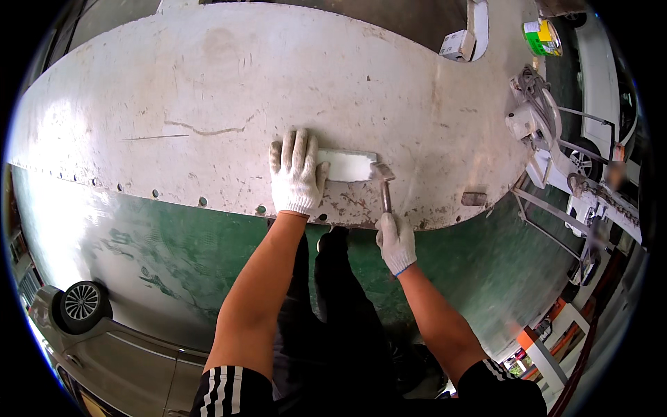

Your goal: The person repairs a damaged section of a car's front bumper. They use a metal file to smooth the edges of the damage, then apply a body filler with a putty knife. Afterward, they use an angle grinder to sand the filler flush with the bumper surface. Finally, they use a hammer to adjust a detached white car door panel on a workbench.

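My left hand (295,174), in a white knit glove, lies flat with its fingers stretched out. Its thumb side rests on the near end of a long white plate (349,166), and the end under the hand is hidden. A hammer (386,197) is gripped by its handle in my gloved right hand (397,243). The hammer's head is over or against the plate's right end; whether it touches cannot be made out. Both lie over a large scuffed, whitish panel (229,83).
A small brown block (474,199) lies near the panel's right edge. Farther right are a white machine with a coiled cable (533,115) and a green-yellow tin (542,37). A white box (456,45) sits by the far cutout. A parked car (125,361) stands at lower left.
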The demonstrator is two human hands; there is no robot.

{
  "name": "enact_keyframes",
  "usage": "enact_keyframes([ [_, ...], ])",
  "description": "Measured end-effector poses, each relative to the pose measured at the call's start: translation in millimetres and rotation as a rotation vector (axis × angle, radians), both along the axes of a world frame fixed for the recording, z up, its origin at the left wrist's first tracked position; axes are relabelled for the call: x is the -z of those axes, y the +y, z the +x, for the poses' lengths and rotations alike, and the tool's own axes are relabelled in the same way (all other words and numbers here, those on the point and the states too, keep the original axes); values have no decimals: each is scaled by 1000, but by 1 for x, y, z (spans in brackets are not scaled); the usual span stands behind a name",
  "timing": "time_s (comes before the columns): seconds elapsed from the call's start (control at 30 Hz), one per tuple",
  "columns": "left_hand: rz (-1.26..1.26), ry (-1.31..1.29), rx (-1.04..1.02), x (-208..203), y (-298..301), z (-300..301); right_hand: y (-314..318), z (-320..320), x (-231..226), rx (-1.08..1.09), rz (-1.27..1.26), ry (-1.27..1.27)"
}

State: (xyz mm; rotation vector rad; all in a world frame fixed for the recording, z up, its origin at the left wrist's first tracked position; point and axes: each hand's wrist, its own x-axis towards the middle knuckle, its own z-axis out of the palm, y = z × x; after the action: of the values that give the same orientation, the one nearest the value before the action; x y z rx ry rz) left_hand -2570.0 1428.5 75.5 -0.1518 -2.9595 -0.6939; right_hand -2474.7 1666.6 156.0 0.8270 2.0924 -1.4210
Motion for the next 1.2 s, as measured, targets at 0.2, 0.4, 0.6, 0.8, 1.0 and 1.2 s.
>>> enact_keyframes([
  [0.2,70,27,-19,-5,-6,2,-2,-17,-15,23,10,-35],
  [0.4,199,-11,97,-16,32,47,-3,-38,-32,-3,-38,3],
  [0.6,172,47,201,3,45,52,-31,-52,-31,-218,-83,-12],
  [0.8,242,98,205,6,42,56,-66,-74,-32,-419,-87,-159],
  [1.0,269,98,186,5,45,54,-62,-72,-18,-446,-80,-76],
  [1.2,268,53,196,4,44,55,-62,-72,-14,-495,-61,-33],
])
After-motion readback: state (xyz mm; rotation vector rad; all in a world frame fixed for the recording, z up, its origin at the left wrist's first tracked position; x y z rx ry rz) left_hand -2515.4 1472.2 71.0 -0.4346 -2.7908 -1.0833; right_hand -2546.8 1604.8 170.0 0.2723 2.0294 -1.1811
